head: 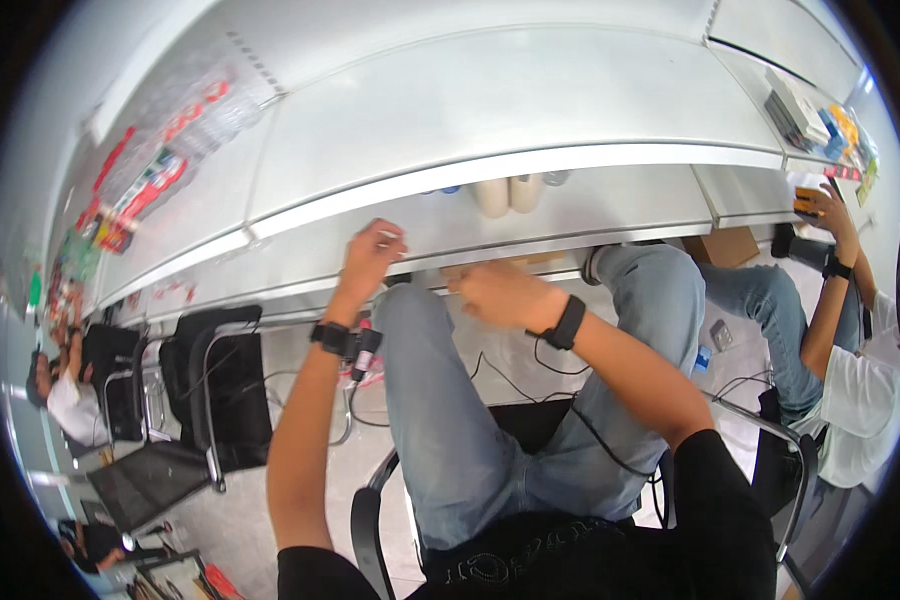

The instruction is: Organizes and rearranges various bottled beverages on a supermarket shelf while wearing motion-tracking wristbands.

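My left hand (373, 255) is raised in front of the lower white shelf, above my left knee, its fingers loosely curled; whether anything small is between them cannot be told. My right hand (499, 292) is blurred and partly curled between my knees, near the lower shelf's edge, with no held object clearly visible. Black straps circle both wrists, and a black cable hangs from each. On the lower shelf (607, 202), beyond my hands, stand two cream-coloured containers (493, 196), with blue items beside them. The upper white shelf (495, 97) spans the view above.
Packaged goods in red and clear wrapping (150, 180) lie at the left. Black chairs (225, 390) stand left. At right, a seated person (855, 390) holds a yellow-and-black object (808, 202). A cardboard box (722, 247) is under the shelf. Cables cross my lap and the floor.
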A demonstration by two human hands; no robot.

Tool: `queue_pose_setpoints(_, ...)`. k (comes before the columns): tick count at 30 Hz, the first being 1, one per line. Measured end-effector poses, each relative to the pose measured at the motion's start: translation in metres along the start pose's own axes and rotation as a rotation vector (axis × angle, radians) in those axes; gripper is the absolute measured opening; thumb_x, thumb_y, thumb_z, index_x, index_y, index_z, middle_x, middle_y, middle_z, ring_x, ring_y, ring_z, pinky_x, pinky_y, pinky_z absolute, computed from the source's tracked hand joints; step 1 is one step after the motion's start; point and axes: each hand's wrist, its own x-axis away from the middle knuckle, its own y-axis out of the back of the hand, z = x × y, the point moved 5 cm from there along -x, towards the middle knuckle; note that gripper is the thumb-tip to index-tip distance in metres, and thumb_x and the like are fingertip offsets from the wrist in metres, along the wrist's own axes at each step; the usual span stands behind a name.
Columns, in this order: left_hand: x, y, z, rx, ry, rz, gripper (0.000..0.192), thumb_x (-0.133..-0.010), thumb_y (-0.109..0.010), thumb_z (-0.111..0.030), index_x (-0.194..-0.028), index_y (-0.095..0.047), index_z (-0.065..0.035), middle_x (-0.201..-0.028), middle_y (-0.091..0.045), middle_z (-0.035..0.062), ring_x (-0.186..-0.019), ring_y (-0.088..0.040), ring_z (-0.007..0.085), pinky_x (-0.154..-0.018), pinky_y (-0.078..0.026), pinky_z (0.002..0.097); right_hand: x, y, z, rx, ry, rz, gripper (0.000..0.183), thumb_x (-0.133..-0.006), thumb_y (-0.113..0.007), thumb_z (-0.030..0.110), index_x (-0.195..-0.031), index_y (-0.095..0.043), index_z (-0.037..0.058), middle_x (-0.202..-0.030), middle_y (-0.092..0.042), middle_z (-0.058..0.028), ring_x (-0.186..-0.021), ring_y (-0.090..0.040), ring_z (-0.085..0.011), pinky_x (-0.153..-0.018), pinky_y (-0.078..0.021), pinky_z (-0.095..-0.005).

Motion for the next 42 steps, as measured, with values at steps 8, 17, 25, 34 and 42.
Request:
queue_pose_setpoints(8,0.123,-0.044,0.0,-0.888,-0.226,-0.227,0.012,-0.085,-0.068,-0.016,-0.095,-0.066,-0.0091,-0.103,-0.072,0.0094,-0.104,-0.065,0.0346,-0.089,-0.049,0.0469,0.059,0.082,0.043,-0.594,0.036,-0.54,0.023,-0.098,-0.064,0.016,-0.115,-0.065,0.0001,-0.088,-0.07,-0.018,-0.083,-0.07,-0.0283,-0.079,-0.0549,-0.0364)
queue_pose_setpoints(17,0.142,-0.063,0.09,-0.348,-0.209,-0.286,0.026,-0.085,-0.069,-0.02,-0.111,-0.067,-0.0165,-0.137,-0.061,0.0058,-0.136,-0.048,0.0316,-0.114,-0.032,0.0526,0.119,0.009,-0.098,-1.087,-0.413,-0.675,0.024,-0.101,-0.061,0.024,-0.111,-0.069,0.0039,-0.091,-0.07,-0.0051,-0.082,-0.067,-0.0136,-0.077,-0.0537,-0.027)
queue_pose_setpoints(25,0.141,-0.09,0.03,-0.512,-0.056,-0.287,0.029,-0.089,-0.069,-0.024,-0.117,-0.065,-0.0156,-0.141,-0.058,0.0065,-0.138,-0.045,0.033,-0.113,-0.034,0.0525,0.135,-0.042,-0.155,-1.51,-0.544,-0.783,0.031,-0.099,-0.057,0.031,-0.12,-0.062,0.0086,-0.096,-0.066,-0.0043,-0.086,-0.062,-0.015,-0.078,-0.0518,-0.0299)
queue_pose_setpoints(34,0.186,-0.052,-0.018,-0.074,-0.1,-0.064,0.025,-0.096,-0.064,-0.02,-0.115,-0.061,-0.0034,-0.111,-0.064,0.0151,-0.111,-0.059,0.0338,-0.095,-0.048,0.0408,0.131,0.029,-0.056,-1.276,-0.423,-0.648,0.031,-0.104,-0.056,0.032,-0.112,-0.064,0.0037,-0.087,-0.067,-0.0049,-0.079,-0.063,-0.0139,-0.075,-0.0493,-0.0278)
queue_pose_setpoints(42,0.192,-0.06,0.004,-0.406,0.064,0.039,0.031,-0.095,-0.061,-0.024,-0.12,-0.059,-0.0062,-0.114,-0.065,0.0182,-0.112,-0.06,0.0385,-0.095,-0.048,0.0465,0.164,0.004,-0.035,-0.868,-0.428,-0.489,0.012,-0.097,-0.064,0.009,-0.103,-0.065,-0.0008,-0.083,-0.067,-0.0049,-0.08,-0.064,-0.0128,-0.074,-0.0492,-0.0268)
